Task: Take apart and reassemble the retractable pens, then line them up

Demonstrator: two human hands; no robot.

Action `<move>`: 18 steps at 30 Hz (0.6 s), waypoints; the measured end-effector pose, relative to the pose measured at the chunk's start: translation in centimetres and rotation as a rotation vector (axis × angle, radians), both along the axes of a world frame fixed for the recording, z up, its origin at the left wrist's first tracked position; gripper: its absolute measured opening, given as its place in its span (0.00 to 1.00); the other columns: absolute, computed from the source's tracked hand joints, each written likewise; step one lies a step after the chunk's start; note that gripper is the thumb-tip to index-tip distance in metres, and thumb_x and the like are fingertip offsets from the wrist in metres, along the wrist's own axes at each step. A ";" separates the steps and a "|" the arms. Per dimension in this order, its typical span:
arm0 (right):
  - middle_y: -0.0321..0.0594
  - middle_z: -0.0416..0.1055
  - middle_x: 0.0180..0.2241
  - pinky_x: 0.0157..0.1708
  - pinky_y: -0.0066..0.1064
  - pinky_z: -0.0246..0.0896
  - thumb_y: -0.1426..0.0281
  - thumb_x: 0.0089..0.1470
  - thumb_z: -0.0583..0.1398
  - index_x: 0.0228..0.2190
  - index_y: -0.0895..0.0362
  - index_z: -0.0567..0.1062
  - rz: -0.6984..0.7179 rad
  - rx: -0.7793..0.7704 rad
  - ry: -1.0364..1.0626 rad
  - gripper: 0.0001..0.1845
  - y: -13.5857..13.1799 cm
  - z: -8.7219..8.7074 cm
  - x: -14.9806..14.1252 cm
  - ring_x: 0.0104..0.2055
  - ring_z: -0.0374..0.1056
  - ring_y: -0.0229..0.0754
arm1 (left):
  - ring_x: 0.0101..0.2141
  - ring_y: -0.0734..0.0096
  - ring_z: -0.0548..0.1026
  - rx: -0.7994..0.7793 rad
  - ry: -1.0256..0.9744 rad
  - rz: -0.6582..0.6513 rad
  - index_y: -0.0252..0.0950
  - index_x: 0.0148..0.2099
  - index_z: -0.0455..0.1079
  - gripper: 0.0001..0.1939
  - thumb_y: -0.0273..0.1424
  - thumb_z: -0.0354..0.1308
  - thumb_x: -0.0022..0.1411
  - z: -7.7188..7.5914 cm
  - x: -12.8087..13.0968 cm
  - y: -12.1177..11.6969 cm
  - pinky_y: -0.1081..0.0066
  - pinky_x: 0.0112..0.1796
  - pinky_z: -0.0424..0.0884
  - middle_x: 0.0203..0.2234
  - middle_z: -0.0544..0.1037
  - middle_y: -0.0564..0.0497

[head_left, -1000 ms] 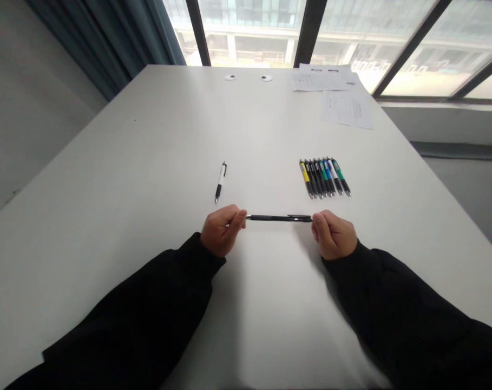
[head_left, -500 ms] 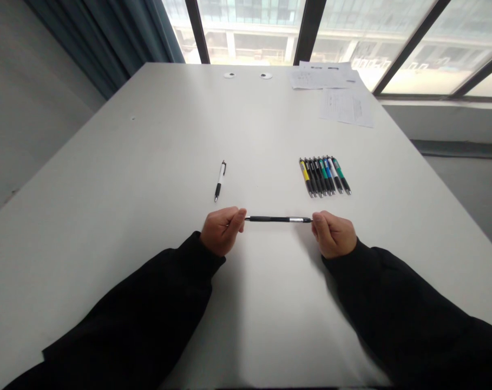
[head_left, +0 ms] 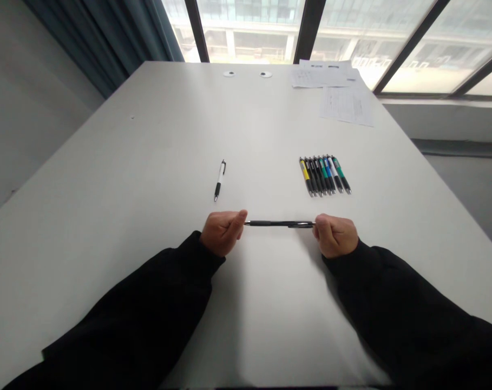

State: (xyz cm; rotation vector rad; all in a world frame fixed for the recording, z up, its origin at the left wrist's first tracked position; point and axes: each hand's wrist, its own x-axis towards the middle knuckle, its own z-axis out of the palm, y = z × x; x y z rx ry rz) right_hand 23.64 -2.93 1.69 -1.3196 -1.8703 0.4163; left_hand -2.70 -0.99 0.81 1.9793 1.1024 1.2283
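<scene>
Room: an office-like space seen from over the person's shoulders, with a tall window straight ahead and a dark teal curtain gathered to its left.

Table: a long white table running toward the window, its far end just short of the glass.

Sleeves: black sleeves reach in from both lower corners, resting low over the near part of the table.

Papers: two printed sheets and lie at the far right corner, one partly beyond the other.

Pen row: about eight click pens lie side by side, right of centre, barrels yellow, black, green, blue and white.

Lone pen: a white-and-black click pen lies by itself left of centre, just beyond the left hand.

Left hand: the left hand is curled, gripping one end of the pen.

Right hand: the right hand mirrors it at the other end.

Held pen: a black pen spans level between the hands, above the table, just nearer than the pen row.

Fingers: on each hand, the fingers are closed together, clamped on the pen's end.
</scene>
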 end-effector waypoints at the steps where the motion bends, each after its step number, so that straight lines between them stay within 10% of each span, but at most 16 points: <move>1: 0.34 0.59 0.15 0.25 0.21 0.48 0.68 0.67 0.47 0.14 0.63 0.64 0.008 0.006 -0.001 0.30 0.0 0.0 0.0 0.19 0.55 0.25 | 0.13 0.84 0.59 -0.005 -0.002 -0.004 0.33 0.16 0.56 0.28 0.32 0.48 0.71 0.0 0.0 0.0 0.76 0.20 0.55 0.10 0.60 0.57; 9: 0.34 0.60 0.16 0.25 0.21 0.49 0.70 0.66 0.49 0.15 0.63 0.65 0.051 0.018 -0.019 0.28 0.3 -0.5 0.3 0.19 0.55 0.25 | 0.16 0.83 0.63 -0.160 -0.070 -0.018 0.32 0.20 0.65 0.28 0.39 0.47 0.71 -0.2 -0.1 0.2 0.78 0.20 0.58 0.13 0.65 0.55; 18: 0.35 0.64 0.22 0.27 0.20 0.54 0.71 0.62 0.56 0.26 0.61 0.68 0.275 0.131 -0.007 0.12 0.4 -1.2 -0.3 0.23 0.58 0.26 | 0.32 0.69 0.79 -0.585 -0.798 -0.088 0.31 0.39 0.72 0.26 0.53 0.57 0.60 -0.4 1.8 0.7 0.70 0.33 0.77 0.38 0.80 0.42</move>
